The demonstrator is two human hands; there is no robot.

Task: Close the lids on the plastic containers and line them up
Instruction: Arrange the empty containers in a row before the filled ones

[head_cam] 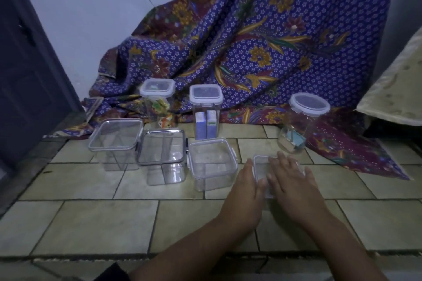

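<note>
— While both hands rest on it, where's the small container (pixel 262 165)?
— Floor (pixel 91 223), just right of square container (pixel 212 164). Left hand (pixel 245 181), right hand (pixel 290 179): grip flat, fingers straight, pressing it.

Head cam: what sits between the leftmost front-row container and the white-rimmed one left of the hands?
One clear dark-rimmed container, lid on top, stands between the leftmost container and the white-rimmed container; the head view shows it.

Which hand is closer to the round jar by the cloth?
Right. The right hand lies flat on the small container, just in front of the round jar; the left hand rests against that container's left side, further off.
</note>
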